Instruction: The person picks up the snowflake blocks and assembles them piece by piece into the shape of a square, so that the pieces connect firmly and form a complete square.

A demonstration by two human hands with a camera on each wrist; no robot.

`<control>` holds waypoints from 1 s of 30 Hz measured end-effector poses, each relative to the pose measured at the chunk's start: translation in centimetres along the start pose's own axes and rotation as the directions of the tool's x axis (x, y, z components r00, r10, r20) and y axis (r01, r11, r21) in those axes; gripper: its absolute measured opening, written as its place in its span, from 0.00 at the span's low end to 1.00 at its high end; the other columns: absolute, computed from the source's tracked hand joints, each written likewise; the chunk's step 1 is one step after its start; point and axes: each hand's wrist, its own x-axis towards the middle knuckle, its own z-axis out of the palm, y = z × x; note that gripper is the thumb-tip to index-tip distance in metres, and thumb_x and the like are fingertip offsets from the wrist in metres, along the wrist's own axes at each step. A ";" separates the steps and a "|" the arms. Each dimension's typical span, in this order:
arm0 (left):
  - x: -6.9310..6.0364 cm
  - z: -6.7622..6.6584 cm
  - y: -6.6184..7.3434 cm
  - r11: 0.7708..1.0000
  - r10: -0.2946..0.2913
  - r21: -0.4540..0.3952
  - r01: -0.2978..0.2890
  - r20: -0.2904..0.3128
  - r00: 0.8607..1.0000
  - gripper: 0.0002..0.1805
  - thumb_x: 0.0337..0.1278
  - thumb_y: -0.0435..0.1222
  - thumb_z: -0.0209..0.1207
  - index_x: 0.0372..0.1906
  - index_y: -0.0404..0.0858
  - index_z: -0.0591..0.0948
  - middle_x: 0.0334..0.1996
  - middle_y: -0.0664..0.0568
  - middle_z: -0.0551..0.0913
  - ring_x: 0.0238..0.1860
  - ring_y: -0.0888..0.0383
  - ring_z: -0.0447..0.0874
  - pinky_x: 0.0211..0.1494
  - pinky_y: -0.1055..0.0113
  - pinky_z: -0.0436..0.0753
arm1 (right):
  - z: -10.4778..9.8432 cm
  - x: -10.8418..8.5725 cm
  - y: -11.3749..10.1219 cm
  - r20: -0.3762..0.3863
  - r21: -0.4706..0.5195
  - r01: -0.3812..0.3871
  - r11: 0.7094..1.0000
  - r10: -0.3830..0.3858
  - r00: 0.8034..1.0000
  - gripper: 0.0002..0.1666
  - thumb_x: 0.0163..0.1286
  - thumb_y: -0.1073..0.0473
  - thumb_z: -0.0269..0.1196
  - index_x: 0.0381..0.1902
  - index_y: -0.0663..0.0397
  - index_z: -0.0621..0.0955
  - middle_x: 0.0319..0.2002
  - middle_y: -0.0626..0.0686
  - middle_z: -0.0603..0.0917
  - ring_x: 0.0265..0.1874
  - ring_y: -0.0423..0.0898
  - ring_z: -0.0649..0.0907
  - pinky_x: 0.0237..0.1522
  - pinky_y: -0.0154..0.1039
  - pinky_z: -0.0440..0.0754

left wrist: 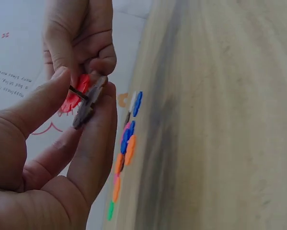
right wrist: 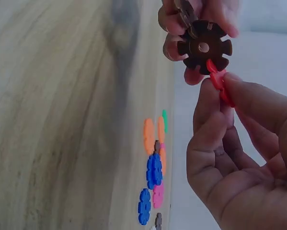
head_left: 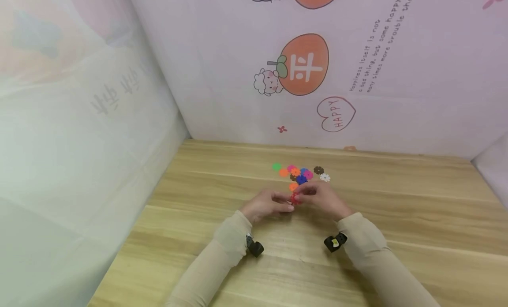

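My left hand pinches a brown notched plastic disc between thumb and fingers. A second brown disc stands at an angle to it, seeming slotted into its edge. My right hand pinches a red notched disc between thumb and forefinger. In the right wrist view the red disc meets the rim of the brown one near a notch; how deep it sits cannot be told. Both hands are close together above the table, just in front of the loose discs.
Several loose notched discs lie in a cluster on the wooden table, among them a green disc, an orange disc, a dark blue disc, a brown disc and a white disc. A printed cloth hangs behind.
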 end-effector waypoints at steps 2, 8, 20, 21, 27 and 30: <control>0.1 0.2 -0.4 1.000 -0.003 0.020 0.003 0.006 1.000 0.18 0.56 0.33 0.68 0.53 0.38 0.84 0.48 0.51 0.87 0.47 0.56 0.87 0.52 0.64 0.87 | 0.2 0.1 0.1 0.020 -0.030 0.021 0.999 -0.021 1.000 0.09 0.67 0.57 0.67 0.43 0.53 0.87 0.40 0.51 0.88 0.43 0.46 0.84 0.47 0.41 0.83; 0.4 0.5 -1.4 1.000 0.014 0.014 -0.014 0.032 0.999 0.18 0.57 0.29 0.66 0.53 0.35 0.83 0.47 0.49 0.86 0.44 0.58 0.86 0.51 0.66 0.87 | 0.3 0.1 0.3 0.090 -0.057 0.056 0.997 -0.051 0.995 0.11 0.68 0.64 0.64 0.47 0.56 0.86 0.42 0.52 0.88 0.45 0.48 0.84 0.50 0.45 0.84; 0.2 0.6 -1.8 0.999 0.027 0.015 -0.028 0.039 0.999 0.14 0.59 0.32 0.66 0.50 0.36 0.83 0.43 0.46 0.87 0.41 0.55 0.88 0.51 0.65 0.87 | 0.7 0.1 0.6 0.104 -0.012 0.044 0.999 -0.042 0.994 0.06 0.65 0.63 0.67 0.40 0.54 0.85 0.36 0.50 0.87 0.38 0.43 0.83 0.43 0.35 0.83; 0.2 0.6 -1.8 1.000 0.023 0.019 -0.024 0.030 0.999 0.14 0.60 0.34 0.66 0.50 0.37 0.83 0.43 0.47 0.87 0.41 0.55 0.88 0.51 0.65 0.87 | 0.8 0.1 0.6 0.103 -0.010 0.035 0.999 -0.034 0.994 0.06 0.65 0.63 0.67 0.40 0.53 0.85 0.36 0.50 0.87 0.38 0.43 0.83 0.43 0.35 0.83; 0.3 0.5 -1.7 0.999 0.002 0.037 -0.001 -0.051 0.999 0.15 0.64 0.40 0.63 0.52 0.39 0.83 0.47 0.50 0.87 0.46 0.58 0.87 0.52 0.66 0.87 | 0.9 0.4 0.7 0.121 0.008 0.044 0.999 -0.045 0.992 0.08 0.66 0.65 0.65 0.43 0.57 0.84 0.37 0.53 0.87 0.38 0.45 0.84 0.40 0.34 0.85; 0.3 0.5 -1.7 0.999 0.000 0.046 0.003 -0.075 0.997 0.14 0.64 0.41 0.63 0.51 0.38 0.83 0.46 0.49 0.87 0.45 0.58 0.87 0.51 0.66 0.87 | 0.9 0.4 0.6 0.126 0.008 0.043 0.999 -0.044 0.991 0.08 0.66 0.64 0.66 0.43 0.58 0.84 0.37 0.53 0.87 0.38 0.45 0.84 0.40 0.34 0.84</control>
